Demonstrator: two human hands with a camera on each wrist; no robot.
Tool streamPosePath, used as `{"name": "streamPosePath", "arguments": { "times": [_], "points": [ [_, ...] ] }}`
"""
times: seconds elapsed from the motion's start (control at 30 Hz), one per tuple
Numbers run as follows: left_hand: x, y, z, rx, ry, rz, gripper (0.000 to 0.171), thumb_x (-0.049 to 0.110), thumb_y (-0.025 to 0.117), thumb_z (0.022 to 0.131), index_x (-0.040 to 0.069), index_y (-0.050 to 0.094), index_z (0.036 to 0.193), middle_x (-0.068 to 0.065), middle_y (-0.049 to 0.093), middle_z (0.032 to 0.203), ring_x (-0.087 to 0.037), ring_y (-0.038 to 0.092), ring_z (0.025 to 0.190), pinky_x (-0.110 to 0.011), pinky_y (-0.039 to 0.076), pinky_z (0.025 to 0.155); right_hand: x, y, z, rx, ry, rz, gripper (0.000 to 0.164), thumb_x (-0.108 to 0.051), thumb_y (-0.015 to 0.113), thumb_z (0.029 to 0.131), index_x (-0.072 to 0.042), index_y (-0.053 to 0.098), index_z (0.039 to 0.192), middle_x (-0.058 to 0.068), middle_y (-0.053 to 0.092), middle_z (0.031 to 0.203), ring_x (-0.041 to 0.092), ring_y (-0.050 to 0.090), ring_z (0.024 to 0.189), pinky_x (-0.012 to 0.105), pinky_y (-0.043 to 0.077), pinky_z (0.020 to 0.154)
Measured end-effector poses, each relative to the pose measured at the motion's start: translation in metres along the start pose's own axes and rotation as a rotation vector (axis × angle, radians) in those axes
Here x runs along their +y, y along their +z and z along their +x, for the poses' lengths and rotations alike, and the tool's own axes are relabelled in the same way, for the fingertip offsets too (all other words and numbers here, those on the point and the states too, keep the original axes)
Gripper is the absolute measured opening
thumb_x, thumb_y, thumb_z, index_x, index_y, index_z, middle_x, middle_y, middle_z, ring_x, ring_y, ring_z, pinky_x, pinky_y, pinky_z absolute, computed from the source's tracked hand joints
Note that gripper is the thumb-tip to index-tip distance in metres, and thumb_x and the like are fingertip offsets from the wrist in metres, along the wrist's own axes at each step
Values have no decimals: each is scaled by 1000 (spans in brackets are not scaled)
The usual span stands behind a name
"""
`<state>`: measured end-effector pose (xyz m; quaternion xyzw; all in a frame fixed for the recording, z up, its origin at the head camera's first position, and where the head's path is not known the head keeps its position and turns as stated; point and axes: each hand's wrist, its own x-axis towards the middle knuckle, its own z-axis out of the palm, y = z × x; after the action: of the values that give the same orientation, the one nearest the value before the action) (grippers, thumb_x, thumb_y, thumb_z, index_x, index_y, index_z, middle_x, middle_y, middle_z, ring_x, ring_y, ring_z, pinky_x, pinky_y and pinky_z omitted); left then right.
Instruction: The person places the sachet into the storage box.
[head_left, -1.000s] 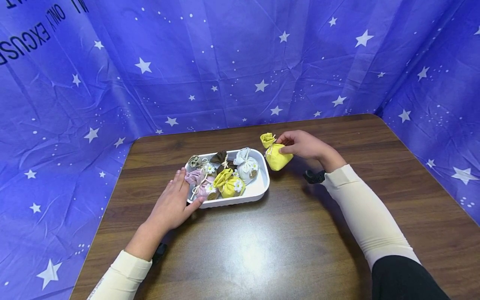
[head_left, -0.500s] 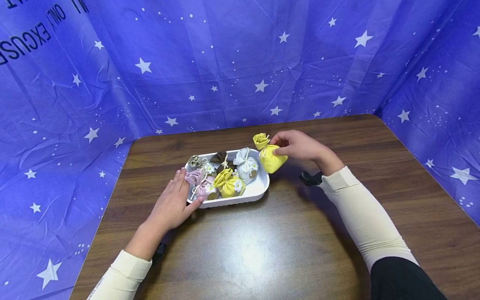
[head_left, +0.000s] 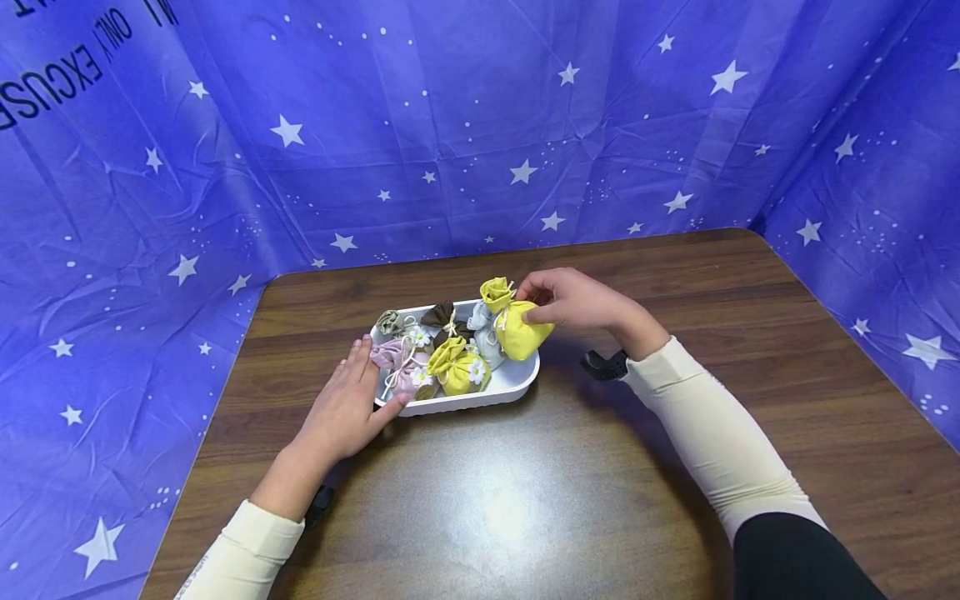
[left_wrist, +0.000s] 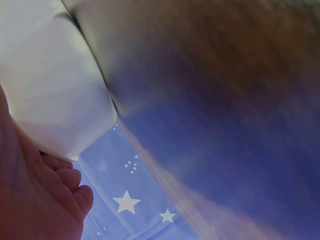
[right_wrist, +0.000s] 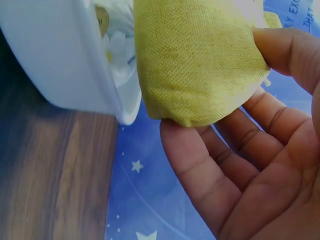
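Observation:
Between thumb and fingers my right hand (head_left: 577,302) pinches a yellow drawstring pouch (head_left: 522,331), tied with a pale cord. In the head view it overlaps the right end of a white tray (head_left: 517,388). The right wrist view shows the yellow cloth close up, a fingertip (right_wrist: 182,137) under its lower edge, beside the tray wall (right_wrist: 55,60). My left hand (head_left: 337,412) rests with straight fingers along the tray's left end. Inside the tray lie a pink pouch (head_left: 390,357), another yellow pouch (head_left: 453,379), a brown one (head_left: 437,315), an olive one (head_left: 388,322) and a light grey one (head_left: 489,348), partly hidden.
The tray stands on a brown wooden table (head_left: 420,500), toward its back. A blue curtain (head_left: 465,125) with white stars hangs behind and around the table. White daisies (head_left: 476,371) trim some of the pouches.
My right hand has carried the yellow pouch leftward, from beside the tray to over its right end, where it now covers part of the light grey pouch. The left hand has stayed put.

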<state>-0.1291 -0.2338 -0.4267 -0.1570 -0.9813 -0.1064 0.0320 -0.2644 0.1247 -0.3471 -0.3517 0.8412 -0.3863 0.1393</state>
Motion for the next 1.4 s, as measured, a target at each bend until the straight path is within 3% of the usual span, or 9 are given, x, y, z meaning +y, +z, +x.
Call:
{"name": "streamPosePath", "arguments": {
  "times": [0.57, 1.03, 1.4],
  "points": [
    [1, -1, 1, -22, -12, -4, 88, 60, 44, 99, -16, 38, 143, -30, 12, 160, -42, 10, 149, -57, 20, 116, -7, 26, 8, -84, -63, -62, 19, -9, 73, 84, -8, 66, 101, 1, 67, 93, 21, 65, 88, 34, 53, 79],
    [2, -1, 0, -13, -9, -2, 88, 59, 45, 99, -16, 38, 143, -31, 14, 159, -42, 11, 148, -58, 21, 116, 0, 37, 12, -134, -66, -153, 18, -9, 74, 79, -11, 62, 92, -3, 59, 82, 13, 56, 77, 30, 48, 71],
    [2, -1, 0, -17, -16, -3, 87, 59, 45, 99, -16, 40, 141, -30, 13, 160, -42, 11, 149, -58, 20, 116, 3, 32, 7, -147, -33, -102, 17, 0, 62, 79, -9, 63, 93, -1, 62, 84, 15, 59, 79, 29, 49, 70]
  ]
}}
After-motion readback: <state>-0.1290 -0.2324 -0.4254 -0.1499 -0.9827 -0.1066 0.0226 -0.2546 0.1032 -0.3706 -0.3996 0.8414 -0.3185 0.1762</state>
